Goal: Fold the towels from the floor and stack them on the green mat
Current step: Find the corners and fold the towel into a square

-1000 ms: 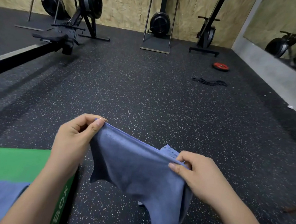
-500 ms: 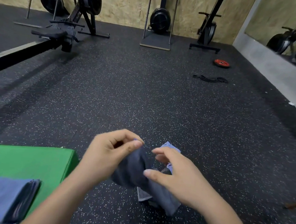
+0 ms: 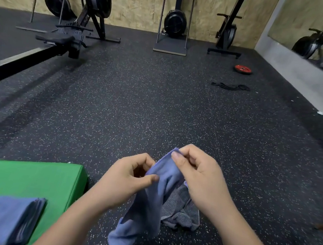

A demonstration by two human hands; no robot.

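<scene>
- A stack of folded towels (image 3: 5, 220) is lying at the far left, on the near part of the green mat (image 3: 33, 177), blue on top and with darker layers showing at its right edge.
- The green mat is sitting flat on the speckled floor (image 3: 157, 112), and its right edge is ending just left of the person's left forearm.
- A rowing machine (image 3: 45, 52) is standing well behind the mat, with its long rail running toward the left border.
- The left hand (image 3: 127, 180) is pinching a blue towel (image 3: 148, 206) between the thumb and the curled fingers, taking the cloth at its left edge, a little below the top corner.
- The blue towel is hanging in the air between the two hands; most of the cloth is falling below the left grip, down toward the floor.
- The right hand (image 3: 202, 177) is pinching the top corner of the same towel with narrow, curled fingers, higher and further from the person than the left hand, so the corner is standing just above the thumb.
- A grey striped towel (image 3: 181, 211) is lying crumpled on the floor under the right wrist, partly hidden behind the hanging blue one.
- A red weight plate (image 3: 243, 69) and a black band (image 3: 231, 86) are lying far away on the floor at the right.
</scene>
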